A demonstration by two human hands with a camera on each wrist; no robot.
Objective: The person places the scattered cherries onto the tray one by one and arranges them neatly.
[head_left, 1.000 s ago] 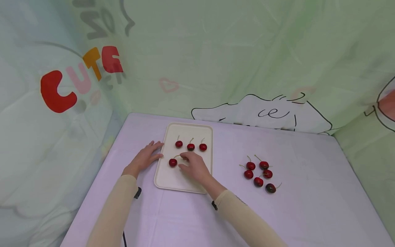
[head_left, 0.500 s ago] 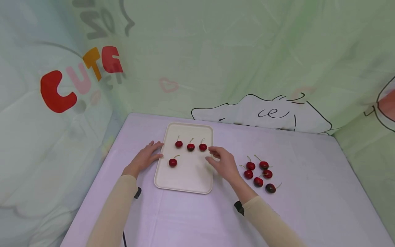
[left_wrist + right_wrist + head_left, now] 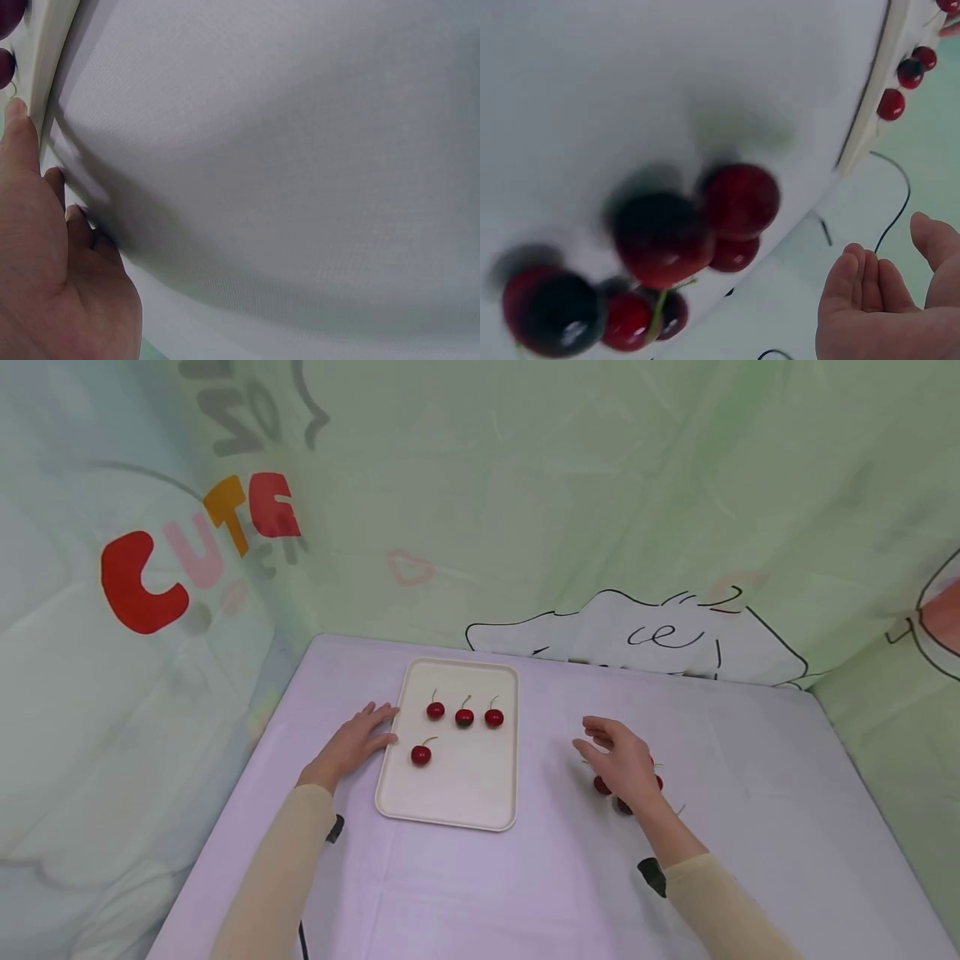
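A cream rectangular tray [image 3: 450,797] lies on the table, with three cherries in an upper row, the middle one [image 3: 464,717] among them. Below the row's left end sits one more cherry [image 3: 421,755], stem up to the right. My left hand [image 3: 348,745] rests at the tray's left rim, its fingertips [image 3: 16,109] touching the edge. Over the loose pile to the right hovers my right hand [image 3: 621,764], fingers relaxed, thumb apart, nothing between them. It hides much of the pile in the head view; the right wrist view shows several cherries [image 3: 664,238] there.
A pale lilac cloth covers the table [image 3: 480,893]. Printed curtains [image 3: 600,510] hang behind it and at both sides. A black cable [image 3: 303,941] runs near the left forearm.
My right hand has moved from beside the lower cherry on the tray, off past the right rim, to above the loose cherries. The left hand stays at the tray's edge.
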